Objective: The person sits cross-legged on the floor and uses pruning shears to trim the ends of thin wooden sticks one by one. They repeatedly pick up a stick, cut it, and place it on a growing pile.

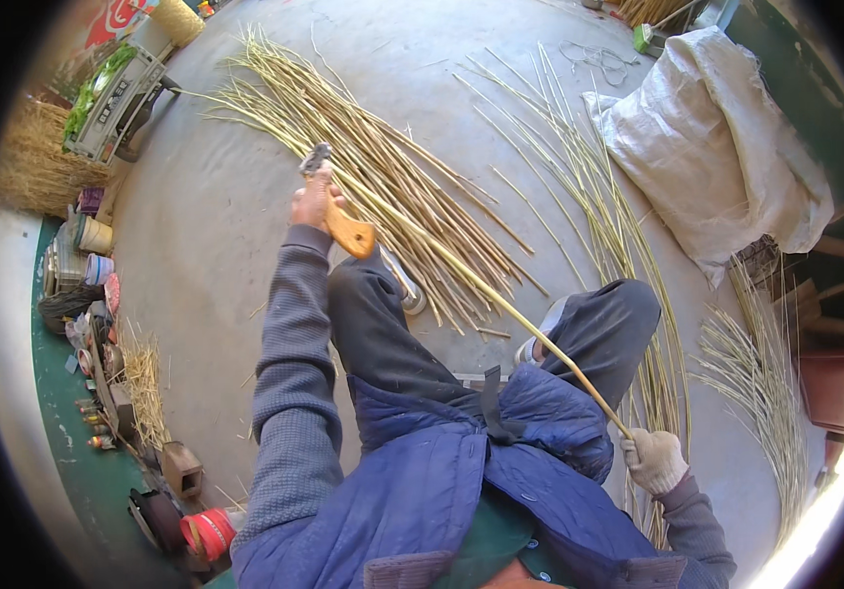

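My left hand [310,203] is bare and grips a knife with an orange wooden handle [350,235] and a dark blade, held out in front of my knee. The blade meets a long pale yellow stalk [481,287] that slants down to my right. My right hand [654,458] wears a light cloth glove and holds the near end of that stalk beside my right thigh. A fanned pile of similar stalks [382,177] lies on the concrete floor just beyond my feet.
More loose stalks [598,196] stretch along the right, with a thinner bundle [761,393] further right. A big white woven sack [726,147] lies at the upper right. Tins, cups, tools and straw [98,324] line the left edge by a green strip.
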`<action>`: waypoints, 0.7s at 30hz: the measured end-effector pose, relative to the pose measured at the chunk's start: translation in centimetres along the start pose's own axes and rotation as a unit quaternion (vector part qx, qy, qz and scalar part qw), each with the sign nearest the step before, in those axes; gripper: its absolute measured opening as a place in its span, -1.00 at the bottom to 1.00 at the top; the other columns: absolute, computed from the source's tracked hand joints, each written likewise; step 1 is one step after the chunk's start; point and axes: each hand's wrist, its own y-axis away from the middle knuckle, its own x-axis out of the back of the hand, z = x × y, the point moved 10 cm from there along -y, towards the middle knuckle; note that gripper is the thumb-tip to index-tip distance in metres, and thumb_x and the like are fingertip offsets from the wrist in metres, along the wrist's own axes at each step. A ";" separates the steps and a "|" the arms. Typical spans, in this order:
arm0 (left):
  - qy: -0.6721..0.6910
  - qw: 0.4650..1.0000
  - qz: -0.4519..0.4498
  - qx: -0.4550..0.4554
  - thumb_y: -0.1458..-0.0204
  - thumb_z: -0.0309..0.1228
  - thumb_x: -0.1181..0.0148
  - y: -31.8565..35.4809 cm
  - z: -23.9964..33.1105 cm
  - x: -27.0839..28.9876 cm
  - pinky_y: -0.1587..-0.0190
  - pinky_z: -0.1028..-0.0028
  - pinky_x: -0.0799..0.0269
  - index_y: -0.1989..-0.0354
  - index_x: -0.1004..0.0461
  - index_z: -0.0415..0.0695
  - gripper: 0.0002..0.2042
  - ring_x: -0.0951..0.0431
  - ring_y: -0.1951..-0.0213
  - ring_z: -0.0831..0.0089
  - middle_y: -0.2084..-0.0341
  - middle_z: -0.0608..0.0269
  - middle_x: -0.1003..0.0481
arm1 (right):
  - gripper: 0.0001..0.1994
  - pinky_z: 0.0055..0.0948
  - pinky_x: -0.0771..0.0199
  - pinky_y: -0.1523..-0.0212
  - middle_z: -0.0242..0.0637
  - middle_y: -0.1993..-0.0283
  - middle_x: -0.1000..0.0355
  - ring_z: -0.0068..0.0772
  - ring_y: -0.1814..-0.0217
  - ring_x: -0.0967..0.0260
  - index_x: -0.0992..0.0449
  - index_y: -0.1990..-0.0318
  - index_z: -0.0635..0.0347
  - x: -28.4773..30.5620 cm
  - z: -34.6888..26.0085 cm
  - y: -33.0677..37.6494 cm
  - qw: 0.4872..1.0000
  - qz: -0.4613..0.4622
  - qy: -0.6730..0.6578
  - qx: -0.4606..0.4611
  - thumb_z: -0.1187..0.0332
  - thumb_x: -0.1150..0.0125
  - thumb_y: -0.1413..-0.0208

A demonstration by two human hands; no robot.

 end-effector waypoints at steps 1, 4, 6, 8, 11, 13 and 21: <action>0.016 0.999 -0.040 0.010 -0.25 -0.20 -0.38 1.6 -0.8 -2.1 0.58 0.51 -0.44 0.29 -0.55 -0.17 -0.73 -0.47 0.58 0.55 0.55 0.33 -0.45 | -0.84 0.04 -0.52 0.41 -0.11 0.54 -0.50 0.03 0.49 -0.56 -0.62 0.14 0.07 0.5 -0.3 -0.2 0.999 0.014 -0.038 -0.020 0.24 -0.19 -0.34; -0.032 0.995 -0.088 0.041 -0.27 -0.16 -0.36 9.0 -3.2 -10.1 0.58 0.58 -0.41 0.28 -0.52 -0.11 -0.72 -0.40 0.61 0.62 0.56 0.41 -0.40 | -0.75 -0.05 -0.61 0.35 -0.05 0.43 -0.58 0.04 0.41 -0.62 -0.59 0.04 0.17 3.6 -4.6 -5.5 0.988 0.051 -0.148 -0.014 0.18 -0.20 -0.38; -0.028 0.982 -0.155 0.101 -0.25 -0.24 -0.34 13.5 -7.0 -13.9 0.49 0.47 -0.51 0.14 -0.56 -0.17 -0.76 -0.49 0.53 0.50 0.51 0.35 -0.46 | -0.77 -0.14 -0.62 0.38 -0.05 0.41 -0.57 0.00 0.43 -0.62 -0.54 -0.06 0.20 3.9 -6.4 -10.7 0.975 -0.027 -0.215 -0.049 0.28 -0.14 -0.41; -0.104 0.968 -0.222 0.049 -0.16 -0.33 -0.33 17.0 -9.9 -16.6 0.30 0.37 -0.56 0.03 -0.55 -0.19 -0.73 -0.57 0.36 0.35 0.42 0.27 -0.51 | -0.83 -0.18 -0.58 0.44 -0.17 0.46 -0.49 -0.09 0.49 -0.57 -0.52 0.03 0.19 5.4 -9.5 -15.2 0.988 0.084 -0.048 0.123 0.31 -0.14 -0.39; -0.008 0.958 -0.247 0.145 -0.27 -0.32 -0.31 22.5 -11.1 -19.6 0.49 0.43 -0.54 0.09 -0.55 -0.15 -0.82 -0.58 0.50 0.45 0.51 0.30 -0.50 | -0.88 -0.18 -0.55 0.46 -0.14 0.42 -0.48 -0.10 0.47 -0.57 -0.50 0.12 0.17 4.6 -8.9 -19.2 0.986 0.134 0.010 0.100 0.34 -0.10 -0.40; -0.011 0.978 -0.177 0.110 -0.30 -0.26 -0.31 18.9 -10.0 -17.3 0.60 0.50 -0.45 0.16 -0.54 -0.13 -0.81 -0.49 0.60 0.55 0.58 0.37 -0.43 | -0.85 -0.16 -0.53 0.49 -0.15 0.48 -0.46 -0.09 0.49 -0.56 -0.50 0.12 0.17 5.0 -9.9 -17.0 0.987 0.118 -0.007 0.112 0.31 -0.08 -0.43; -0.039 0.999 0.000 -0.018 -0.22 -0.23 -0.40 -0.7 0.0 -2.6 0.59 0.48 -0.50 0.30 -0.53 -0.22 -0.72 -0.48 0.64 0.48 0.57 0.25 -0.48 | -0.94 -0.11 -0.38 0.52 -0.30 0.62 -0.37 -0.12 0.57 -0.47 -0.57 0.30 -0.04 0.8 1.4 0.9 0.990 0.110 0.092 -0.008 0.39 -0.28 -0.06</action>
